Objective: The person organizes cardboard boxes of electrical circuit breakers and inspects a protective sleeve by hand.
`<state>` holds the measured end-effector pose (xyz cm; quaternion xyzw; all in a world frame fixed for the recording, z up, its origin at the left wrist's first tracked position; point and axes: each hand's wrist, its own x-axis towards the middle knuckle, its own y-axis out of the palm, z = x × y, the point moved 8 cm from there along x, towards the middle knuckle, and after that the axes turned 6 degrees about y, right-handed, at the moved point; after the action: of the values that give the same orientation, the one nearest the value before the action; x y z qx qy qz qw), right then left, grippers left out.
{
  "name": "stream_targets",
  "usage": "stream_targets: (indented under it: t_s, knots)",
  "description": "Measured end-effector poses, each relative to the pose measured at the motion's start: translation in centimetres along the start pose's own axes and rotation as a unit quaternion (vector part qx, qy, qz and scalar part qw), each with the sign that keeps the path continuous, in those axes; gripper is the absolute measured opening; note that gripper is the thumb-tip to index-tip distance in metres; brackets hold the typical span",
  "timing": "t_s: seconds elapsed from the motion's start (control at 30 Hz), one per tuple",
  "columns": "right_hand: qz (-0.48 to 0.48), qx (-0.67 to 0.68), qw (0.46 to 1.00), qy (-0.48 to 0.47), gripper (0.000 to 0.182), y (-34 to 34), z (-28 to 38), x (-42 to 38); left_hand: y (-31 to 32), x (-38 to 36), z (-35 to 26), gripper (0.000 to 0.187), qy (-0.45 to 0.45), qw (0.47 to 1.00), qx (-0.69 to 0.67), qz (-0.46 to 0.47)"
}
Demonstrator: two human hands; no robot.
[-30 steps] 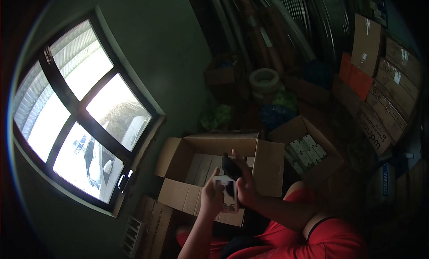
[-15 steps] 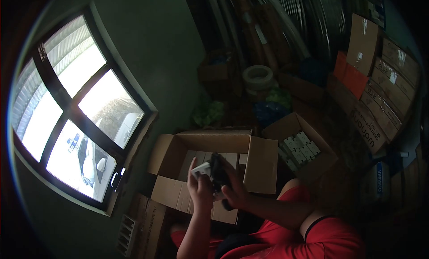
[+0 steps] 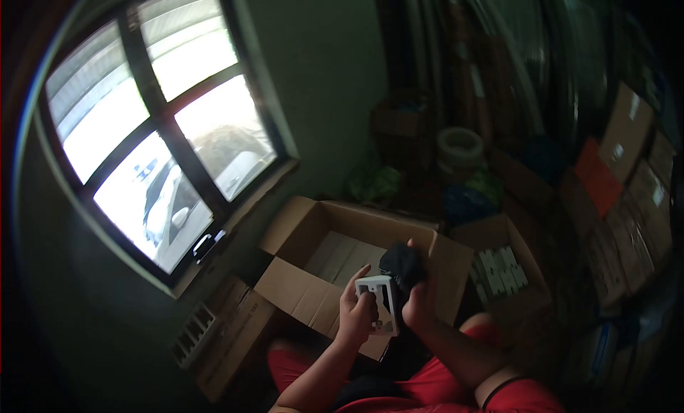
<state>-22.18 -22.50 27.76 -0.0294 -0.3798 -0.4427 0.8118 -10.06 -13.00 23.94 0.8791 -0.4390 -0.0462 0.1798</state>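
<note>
In my left hand (image 3: 355,317) is a white rectangular frame (image 3: 390,304) with an open middle, much like a wall-switch surround. The fingers wrap its left side and the thumb reaches across the opening. A bunched black cloth (image 3: 400,263) is gripped by my right hand (image 3: 419,310), up against the frame's far right side; some of those fingers are hidden behind it. Both hands are above the near side of an open cardboard box (image 3: 288,228), whose floor shows pale flat pieces (image 3: 345,256).
To the right, a second open box (image 3: 531,270) holds several white pieces (image 3: 499,270). Stacked cartons (image 3: 627,235) stand at far right. A white multi-slot piece (image 3: 194,335) and a closed carton (image 3: 231,342) lie at left below the window (image 3: 167,121). A white coil (image 3: 459,148) sits behind.
The view has swung left and tilted. The white frame has turned so its open face shows more, and the black cloth has shifted to its far right side.
</note>
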Motion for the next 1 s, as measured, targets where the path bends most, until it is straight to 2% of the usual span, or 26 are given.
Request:
stream_targets:
  t_s: [0.1, 0.17, 0.23, 0.3, 0.37, 0.4, 0.47, 0.5, 0.53, 0.63, 0.67, 0.73, 0.77, 0.83, 0.9, 0.93, 0.97, 1.0]
  knots:
    - [0.087, -0.153, 0.982, -0.068, 0.042, 2.9, 1.8, -1.4, -1.9, 1.8, -1.0, 0.052, 0.022, 0.993, -0.105, -0.049]
    - [0.073, -0.130, 0.988, -0.041, 0.040, 2.5, 1.0, -2.3, -2.7, 2.8, -1.5, 0.049, 0.006, 0.989, -0.097, -0.114]
    - [0.056, -0.089, 0.994, -0.041, 0.040, 2.0, 0.4, -3.1, -2.8, 3.4, -2.7, 0.048, 0.009, 0.986, -0.119, -0.114]
    - [0.080, -0.073, 0.992, -0.057, 0.056, 2.6, 1.0, -2.9, -3.2, 4.1, -3.1, 0.031, 0.010, 0.980, -0.143, -0.140]
    - [0.100, -0.079, 0.988, -0.089, 0.065, 3.5, 1.5, -2.8, -2.3, 3.7, -3.2, 0.026, 0.016, 0.974, -0.154, -0.167]
    - [0.081, -0.123, 0.984, -0.097, 0.075, 3.2, 1.4, -2.5, -2.0, 3.4, -2.2, 0.028, 0.008, 0.972, -0.150, -0.181]
    - [0.038, -0.129, 0.982, -0.135, 0.080, 2.2, 1.2, -2.1, -0.6, 2.2, 0.0, 0.029, -0.008, 0.973, -0.110, -0.200]
    - [0.017, -0.133, 0.979, -0.154, 0.083, 2.1, 1.9, -1.4, 0.3, 1.8, 1.5, 0.032, -0.007, 0.968, -0.161, -0.192]
    - [0.005, -0.148, 0.975, -0.166, 0.074, 1.6, 3.3, -1.0, 0.9, 1.1, 2.2, 0.034, 0.020, 0.966, -0.185, -0.181]
    - [0.057, -0.218, 0.969, -0.099, 0.054, 1.4, 3.1, -0.1, 0.9, 0.4, 1.8, 0.037, 0.075, 0.954, -0.222, -0.189]
    - [0.005, -0.194, 0.975, -0.106, 0.037, 1.0, 3.2, 0.8, 0.7, 0.4, 1.8, 0.037, 0.101, 0.953, -0.221, -0.179]
    - [0.013, -0.071, 0.990, 0.123, 0.035, -0.5, 0.7, 2.1, -0.9, 1.0, 2.1, 0.036, 0.083, 0.979, -0.147, -0.112]
    - [0.010, -0.009, 0.971, 0.238, 0.034, -1.2, -0.7, 2.0, -1.3, 1.5, 1.4, 0.035, 0.070, 0.990, -0.104, -0.068]
    - [0.087, -0.002, 0.975, 0.206, 0.024, -1.3, -0.4, 3.7, -1.8, 2.1, -0.4, 0.048, 0.047, 0.994, -0.091, 0.041]
    - [0.186, 0.010, 0.949, 0.253, 0.020, -1.1, -0.8, 3.8, -1.2, 2.2, -3.4, 0.065, -0.013, 0.979, -0.035, 0.198]
    - [0.221, -0.001, 0.939, 0.262, 0.020, -0.8, -1.0, 3.3, -1.3, 2.5, -3.5, 0.077, -0.027, 0.957, 0.060, 0.283]
    - [0.255, -0.007, 0.928, 0.272, 0.020, -0.3, -1.2, 2.5, -0.6, 2.2, -3.7, 0.073, -0.059, 0.945, 0.076, 0.312]
    - [0.274, 0.002, 0.929, 0.249, 0.021, 0.5, -1.1, 2.1, -0.1, 1.9, -3.7, 0.069, -0.080, 0.929, 0.182, 0.313]
